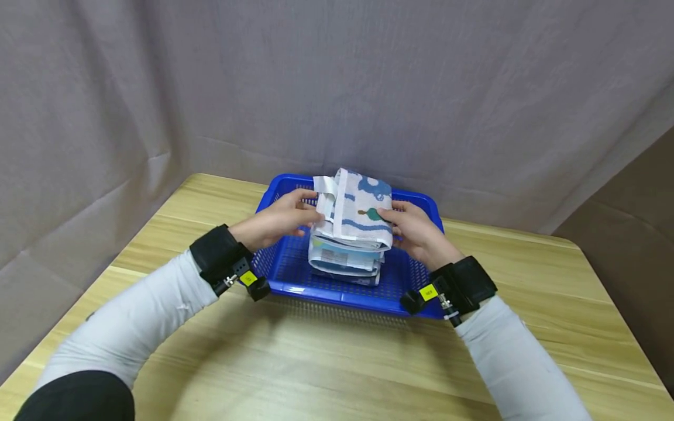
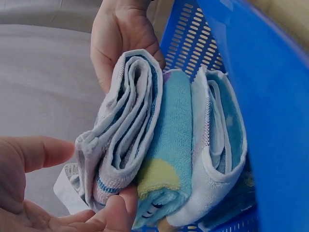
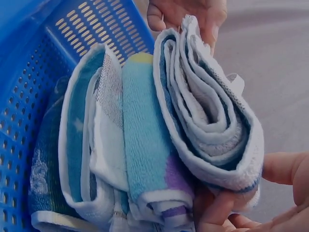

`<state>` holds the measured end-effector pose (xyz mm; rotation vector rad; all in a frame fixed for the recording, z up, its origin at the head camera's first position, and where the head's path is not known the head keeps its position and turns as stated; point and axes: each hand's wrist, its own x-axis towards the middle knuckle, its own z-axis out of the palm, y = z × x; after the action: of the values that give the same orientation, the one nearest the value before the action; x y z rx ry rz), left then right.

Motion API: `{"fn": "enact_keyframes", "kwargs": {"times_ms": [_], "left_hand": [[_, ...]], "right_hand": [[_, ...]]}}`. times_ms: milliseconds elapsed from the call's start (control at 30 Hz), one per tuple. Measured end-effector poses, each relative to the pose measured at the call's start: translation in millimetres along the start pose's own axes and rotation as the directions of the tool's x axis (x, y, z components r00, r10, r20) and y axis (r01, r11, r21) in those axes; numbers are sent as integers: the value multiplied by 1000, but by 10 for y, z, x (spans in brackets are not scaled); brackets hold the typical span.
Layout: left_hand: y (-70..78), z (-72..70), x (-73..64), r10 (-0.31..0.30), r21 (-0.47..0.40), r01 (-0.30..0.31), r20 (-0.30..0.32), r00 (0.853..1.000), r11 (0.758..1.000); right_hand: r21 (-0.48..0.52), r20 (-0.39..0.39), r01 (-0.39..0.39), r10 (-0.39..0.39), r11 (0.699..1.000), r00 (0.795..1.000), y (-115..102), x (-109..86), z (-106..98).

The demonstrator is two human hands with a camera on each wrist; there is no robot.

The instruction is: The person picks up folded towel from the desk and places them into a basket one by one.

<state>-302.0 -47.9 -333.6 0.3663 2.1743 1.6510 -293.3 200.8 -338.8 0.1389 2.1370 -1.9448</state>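
A folded white towel (image 1: 363,216) with blue patterns and a white tag lies on top of a stack of folded towels. My left hand (image 1: 279,221) holds its left end, the thumb by the tag side and fingertips tucked beneath. At the opposite end my right hand (image 1: 421,234) grips it, thumb on the upper face and fingers below. Under it sit a light blue towel (image 2: 171,125) with a yellow spot, a white-and-teal towel (image 3: 79,130) and a dark blue towel (image 3: 46,169). The stack stands in a blue plastic basket (image 1: 337,297).
The basket rests on a wooden table (image 1: 316,362), near its back edge. Behind the table hangs a grey cloth (image 1: 337,88). Slotted basket walls surround the towels.
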Motion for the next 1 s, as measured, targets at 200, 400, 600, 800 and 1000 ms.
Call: {"fn": "enact_keyframes", "kwargs": {"times_ms": [200,400,600,800,1000], "left_hand": [[-37,-61,-3,0,-3,0,18,1000,1000],[-83,-176,-21,20,-40,-20,8,1000,999],[-84,-273,-167,83,-12,-83,-13,996,996],[-118,-247,-538,344,172,-321,-123,931,931],[-264,-49,-833,502,313,-447,-122,856,838]], "right_hand": [[-5,10,-8,8,1000,1000,8,3,-2],[-61,-7,5,-5,998,1000,-1,-11,-66],[-97,-43,60,-65,993,997,-20,-140,-206],[-123,-103,219,-232,968,967,67,-492,-335],[29,-120,335,-329,942,937,337,-922,-445]]}}
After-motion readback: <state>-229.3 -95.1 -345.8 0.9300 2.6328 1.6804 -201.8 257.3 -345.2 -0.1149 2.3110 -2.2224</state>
